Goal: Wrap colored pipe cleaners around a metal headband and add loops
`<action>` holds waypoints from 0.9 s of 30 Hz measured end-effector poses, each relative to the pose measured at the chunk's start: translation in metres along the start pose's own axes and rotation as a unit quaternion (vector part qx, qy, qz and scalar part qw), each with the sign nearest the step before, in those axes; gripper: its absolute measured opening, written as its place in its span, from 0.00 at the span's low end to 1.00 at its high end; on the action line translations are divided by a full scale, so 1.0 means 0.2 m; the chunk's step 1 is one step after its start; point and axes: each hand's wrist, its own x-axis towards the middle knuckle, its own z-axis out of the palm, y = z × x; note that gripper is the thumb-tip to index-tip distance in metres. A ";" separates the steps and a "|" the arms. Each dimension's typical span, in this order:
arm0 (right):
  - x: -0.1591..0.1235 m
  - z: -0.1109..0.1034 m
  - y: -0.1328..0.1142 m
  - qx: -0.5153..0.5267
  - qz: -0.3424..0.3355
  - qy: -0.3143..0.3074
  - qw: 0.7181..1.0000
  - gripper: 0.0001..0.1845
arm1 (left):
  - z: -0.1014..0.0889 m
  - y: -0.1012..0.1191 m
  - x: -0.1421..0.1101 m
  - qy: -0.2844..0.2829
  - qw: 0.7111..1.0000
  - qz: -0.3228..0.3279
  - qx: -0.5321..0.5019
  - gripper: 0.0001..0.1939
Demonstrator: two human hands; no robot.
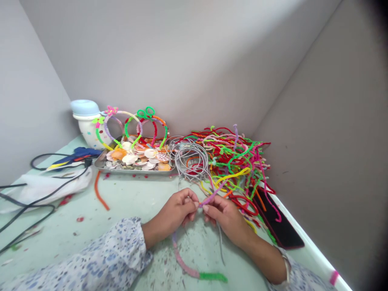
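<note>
My left hand (177, 210) and my right hand (224, 216) meet over the pale green table (130, 202), both with fingers pinched. Between them they hold a grey wire headband (220, 242) partly wrapped in pipe cleaner; its wrapped pink and green end (194, 270) curves down toward me. A purple pipe cleaner (212, 195) runs from my right fingertips up to the right. A bundle of bare grey headbands (191, 161) lies just beyond my hands.
A heap of coloured pipe cleaners (233, 157) fills the right corner, beside a dark phone (281, 230). A metal tray of seashells (135, 158) with finished wrapped headbands (133, 125) and a white jar (86, 121) stand back left. A glue gun (75, 155), cables and white cloth (45, 186) lie left.
</note>
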 end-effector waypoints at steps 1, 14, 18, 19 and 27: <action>0.00 0.00 0.00 -0.006 -0.003 0.001 1.000 0.11 | 0.00 0.00 0.00 0.001 1.000 -0.003 0.000 0.07; 0.00 0.00 0.03 0.029 0.016 -0.060 0.998 0.12 | -0.03 0.00 -0.01 -0.063 0.997 -0.002 0.049 0.07; -0.01 0.01 0.02 0.069 0.043 -0.092 0.992 0.13 | -0.07 0.05 -0.02 -0.153 0.986 -0.031 0.065 0.07; -0.01 0.01 0.02 0.076 0.048 -0.101 0.991 0.13 | -0.08 0.07 -0.02 -0.171 0.982 -0.044 0.068 0.06; -0.03 0.03 0.02 0.087 0.056 -0.104 0.989 0.11 | -0.09 0.08 -0.01 -0.206 0.976 -0.065 0.027 0.06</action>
